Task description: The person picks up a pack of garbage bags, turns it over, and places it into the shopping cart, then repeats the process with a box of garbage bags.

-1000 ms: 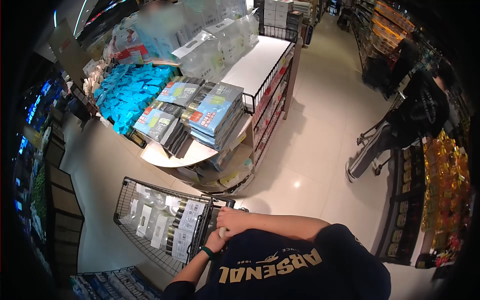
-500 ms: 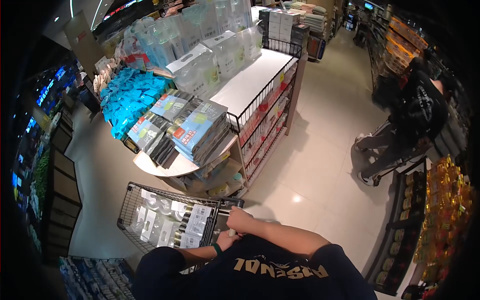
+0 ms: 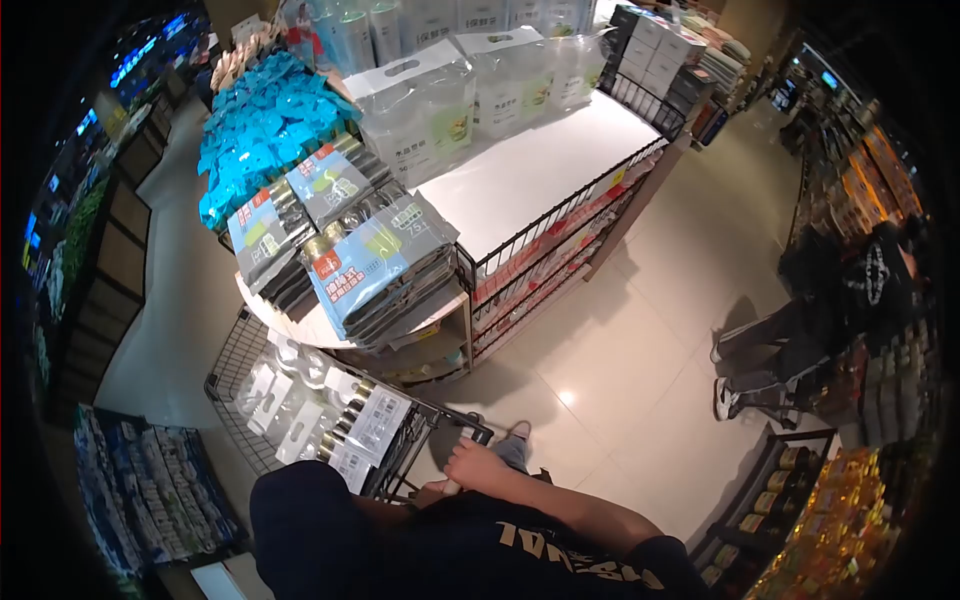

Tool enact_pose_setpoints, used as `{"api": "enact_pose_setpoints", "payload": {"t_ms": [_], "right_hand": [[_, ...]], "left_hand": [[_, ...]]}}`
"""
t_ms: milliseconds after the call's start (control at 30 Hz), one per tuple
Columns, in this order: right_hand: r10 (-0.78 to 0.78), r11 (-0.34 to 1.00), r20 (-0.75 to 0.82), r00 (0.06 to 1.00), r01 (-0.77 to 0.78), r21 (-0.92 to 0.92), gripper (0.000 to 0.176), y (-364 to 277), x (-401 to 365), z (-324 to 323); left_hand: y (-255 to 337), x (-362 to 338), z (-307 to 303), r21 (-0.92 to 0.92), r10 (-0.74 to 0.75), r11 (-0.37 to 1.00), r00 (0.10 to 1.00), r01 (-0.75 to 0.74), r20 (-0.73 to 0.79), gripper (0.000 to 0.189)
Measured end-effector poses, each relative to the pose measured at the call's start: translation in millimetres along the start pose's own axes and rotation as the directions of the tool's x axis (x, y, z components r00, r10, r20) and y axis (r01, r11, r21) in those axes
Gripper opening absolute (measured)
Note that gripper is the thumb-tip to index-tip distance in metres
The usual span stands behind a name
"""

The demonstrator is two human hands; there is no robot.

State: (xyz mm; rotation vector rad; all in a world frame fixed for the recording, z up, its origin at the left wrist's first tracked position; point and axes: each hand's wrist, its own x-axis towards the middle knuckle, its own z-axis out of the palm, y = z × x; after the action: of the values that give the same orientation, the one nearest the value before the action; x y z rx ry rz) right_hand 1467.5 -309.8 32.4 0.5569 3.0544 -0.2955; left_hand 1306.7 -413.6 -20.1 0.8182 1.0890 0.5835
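Observation:
A wire shopping cart [image 3: 228,372] stands in front of me with packs in clear plastic and rolls with white labels [image 3: 378,424] inside. My right hand [image 3: 474,466] is closed around the cart handle [image 3: 451,487], near its dark end piece. Lower on the same bar, my left hand [image 3: 431,492] is mostly covered by my own sleeve and right arm, and only a little of it shows. Beyond the cart, flat packs of bags [image 3: 385,262] lie stacked on the rounded end of a display shelf [image 3: 312,318], close to the cart's far side.
Clear bag packs [image 3: 415,115] and blue packets [image 3: 265,125] fill the display. Its wire side rack [image 3: 560,235] runs along the aisle floor [image 3: 610,330]. A person in dark clothes [image 3: 800,325] stands at right, by shelves with golden bottles [image 3: 825,520]. More racked packets [image 3: 150,480] stand lower left.
The view has turned and come closer to the display. The cart appears lower and further left. My left wristband has gone out of sight, and my foot now shows beside the handle.

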Motion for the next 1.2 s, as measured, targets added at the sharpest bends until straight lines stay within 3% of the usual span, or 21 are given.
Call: {"api": "enact_pose_setpoints", "payload": {"t_ms": [33,67,133,233,367,500,600,767,867,1000,1167,1200], "right_hand": [[-0.032,0.999,0.023,0.999,0.032,0.016,0.011,6.0,-4.3,-3.9],[-0.061,0.994,0.006,0.998,0.060,0.096,0.008,14.4,-4.6,-8.1],[-0.101,0.959,-0.030,0.994,0.105,0.265,0.007,28.2,0.0,-13.3],[-0.126,0.910,-0.062,0.990,0.140,0.390,0.007,43.7,-3.2,-11.5],[-0.169,0.929,0.078,0.982,0.133,0.344,0.008,56.0,3.7,-5.9],[-0.128,0.908,0.096,0.987,0.078,0.411,0.008,58.7,8.2,5.3],[-0.172,0.812,0.032,0.985,0.123,0.570,0.008,62.0,14.7,28.3],[-0.155,0.777,0.065,0.986,0.081,0.624,0.008,67.5,12.0,3.2],[-0.154,0.771,-0.055,0.987,0.154,0.618,0.004,68.6,11.4,0.6],[-0.246,0.763,0.081,0.966,0.141,0.630,0.006,77.8,12.2,-17.8],[-0.236,0.744,0.063,0.970,0.138,0.654,0.011,89.5,4.1,-22.6],[-0.240,0.747,0.085,0.967,0.128,0.652,0.013,93.8,2.4,-26.5]], "left_hand": [[-1.7,-1.4,2.0,0.333,-0.028,0.941,0.993,0.066,-0.116,0.035],[-4.5,1.9,3.6,0.309,-0.043,0.947,0.990,0.084,-0.137,0.035],[-7.8,10.4,-4.7,0.419,0.059,0.908,0.991,-0.002,-0.122,0.052],[3.1,15.5,3.8,0.497,-0.036,0.860,0.986,0.112,-0.160,0.050],[9.3,17.7,6.7,0.526,-0.047,0.840,0.984,0.132,-0.173,0.050],[13.6,20.2,7.4,0.566,-0.090,0.807,0.982,0.169,-0.164,0.051],[15.5,23.3,6.8,0.607,-0.087,0.781,0.988,0.148,-0.129,0.051],[18.2,26.2,7.6,0.625,-0.132,0.762,0.986,0.166,-0.101,0.051],[18.9,26.2,9.2,0.634,-0.155,0.750,0.981,0.191,-0.112,0.051],[25.3,24.1,16.6,0.627,-0.170,0.744,0.973,0.230,-0.155,0.052],[51.4,30.0,33.2,0.563,-0.106,0.784,0.949,0.262,-0.296,0.044],[51.9,35.2,37.6,0.585,-0.022,0.786,0.955,0.198,-0.294,0.041]]}}
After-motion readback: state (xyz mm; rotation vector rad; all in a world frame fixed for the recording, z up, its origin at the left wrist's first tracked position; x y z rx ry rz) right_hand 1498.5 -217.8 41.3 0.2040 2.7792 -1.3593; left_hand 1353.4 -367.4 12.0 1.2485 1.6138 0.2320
